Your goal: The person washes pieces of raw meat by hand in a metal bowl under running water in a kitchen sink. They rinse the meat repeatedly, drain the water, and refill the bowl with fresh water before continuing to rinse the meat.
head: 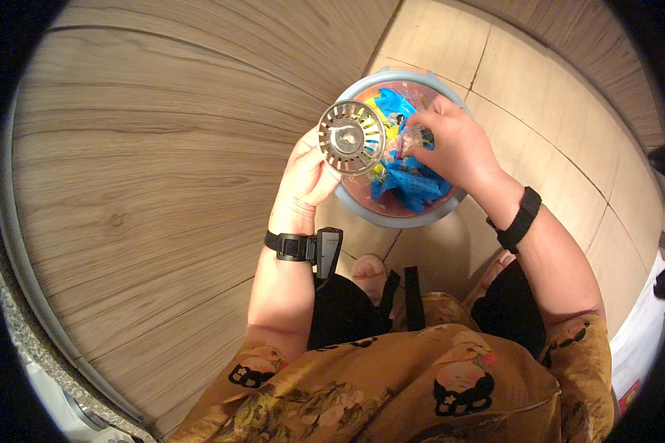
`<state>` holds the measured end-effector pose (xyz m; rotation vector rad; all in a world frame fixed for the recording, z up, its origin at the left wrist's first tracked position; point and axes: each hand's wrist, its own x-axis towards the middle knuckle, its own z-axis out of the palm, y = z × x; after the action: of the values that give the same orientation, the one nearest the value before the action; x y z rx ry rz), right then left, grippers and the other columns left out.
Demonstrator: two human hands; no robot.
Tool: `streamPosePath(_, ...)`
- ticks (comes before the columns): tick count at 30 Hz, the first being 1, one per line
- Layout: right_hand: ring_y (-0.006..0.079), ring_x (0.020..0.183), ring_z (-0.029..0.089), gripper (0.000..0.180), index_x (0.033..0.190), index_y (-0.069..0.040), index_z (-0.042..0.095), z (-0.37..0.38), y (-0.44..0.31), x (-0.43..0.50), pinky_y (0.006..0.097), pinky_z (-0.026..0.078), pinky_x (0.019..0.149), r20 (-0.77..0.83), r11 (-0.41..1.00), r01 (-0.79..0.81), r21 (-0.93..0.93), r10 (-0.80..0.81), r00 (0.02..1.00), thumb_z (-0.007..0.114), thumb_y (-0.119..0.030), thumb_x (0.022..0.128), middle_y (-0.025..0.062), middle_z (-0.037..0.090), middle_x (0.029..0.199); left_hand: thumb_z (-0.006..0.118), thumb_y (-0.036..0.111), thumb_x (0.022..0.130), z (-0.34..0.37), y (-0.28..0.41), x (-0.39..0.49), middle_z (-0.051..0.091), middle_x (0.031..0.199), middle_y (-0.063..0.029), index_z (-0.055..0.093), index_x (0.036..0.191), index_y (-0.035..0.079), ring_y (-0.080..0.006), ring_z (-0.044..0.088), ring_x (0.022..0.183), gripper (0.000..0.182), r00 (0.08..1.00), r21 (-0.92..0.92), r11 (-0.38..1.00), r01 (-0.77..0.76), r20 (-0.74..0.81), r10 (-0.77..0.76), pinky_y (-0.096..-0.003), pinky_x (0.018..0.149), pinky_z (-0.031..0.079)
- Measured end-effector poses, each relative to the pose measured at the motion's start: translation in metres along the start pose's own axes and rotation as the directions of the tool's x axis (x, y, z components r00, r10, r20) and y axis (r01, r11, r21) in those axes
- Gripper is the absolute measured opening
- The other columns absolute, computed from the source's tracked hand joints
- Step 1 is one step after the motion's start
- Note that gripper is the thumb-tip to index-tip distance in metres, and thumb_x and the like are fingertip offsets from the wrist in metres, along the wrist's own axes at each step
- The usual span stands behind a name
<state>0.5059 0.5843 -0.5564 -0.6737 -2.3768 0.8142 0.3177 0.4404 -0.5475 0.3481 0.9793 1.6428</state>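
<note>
My left hand point(310, 171) holds a round metal sink strainer basket point(352, 138) with slots around its rim, over the left side of a trash bin. The bin point(360, 207) is round with a grey-blue rim and stands on the floor. Inside it lie a crumpled blue plastic bag point(415, 185) and mixed yellow and clear scraps. Over the right part of the bin, my right hand point(454, 138) has thumb and fingers around a small clear, crumpled piece point(413, 141), seemingly thin plastic; its edges blend with the trash beneath.
Wood-grain cabinet fronts point(144, 166) fill the left side, close to my left arm. A speckled countertop edge point(27, 326) runs along the far left. Beige floor tiles point(532, 138) surround the bin, and my foot point(369, 274) is just below it.
</note>
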Motion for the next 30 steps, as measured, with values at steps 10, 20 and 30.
streamPosePath(10, 0.0276, 0.078, 0.061, 0.010, 0.084, -0.005, 0.066, -0.014, -0.031, 0.011, 0.0330, 0.050, 0.068, -0.153, 0.969, 0.147, 0.200, -0.117, 0.981, 0.069, -0.008, 0.075, 0.0098, 0.063, 0.085, 0.056, 0.007, 0.092, -0.003, -0.003, 0.003, 0.065, 0.104, -0.0133, 0.058, 0.108, -0.004, -0.0200, 0.064, 0.093, 0.020, 0.995, 0.031, 0.999, 0.041, 0.093, -0.044, -0.0340, 0.083, 0.054)
streamPosePath(20, 0.0274, 0.075, 0.061, 0.008, 0.078, -0.010, 0.064, -0.006, -0.040, 0.004, 0.0365, 0.050, 0.066, -0.165, 0.965, 0.179, 0.193, -0.148, 0.975, 0.067, -0.014, 0.073, 0.0093, 0.059, 0.076, 0.057, 0.005, 0.091, 0.006, -0.008, 0.002, 0.066, 0.092, -0.0100, 0.061, 0.101, -0.002, -0.0156, 0.065, 0.078, 0.012, 0.981, 0.114, 0.991, 0.069, 0.172, -0.088, -0.0263, 0.071, 0.056)
streamPosePath(30, 0.0300, 0.072, 0.058, 0.009, 0.072, -0.007, 0.054, -0.006, -0.044, 0.007, 0.0390, 0.048, 0.065, -0.133, 0.960, 0.221, 0.175, -0.199, 0.971, 0.063, -0.009, 0.070, 0.0113, 0.057, 0.075, 0.057, 0.006, 0.092, 0.022, -0.012, -0.004, 0.066, 0.088, -0.0093, 0.061, 0.100, -0.002, -0.0146, 0.063, 0.074, 0.012, 0.989, 0.124, 0.991, 0.058, 0.127, -0.074, -0.0259, 0.070, 0.055)
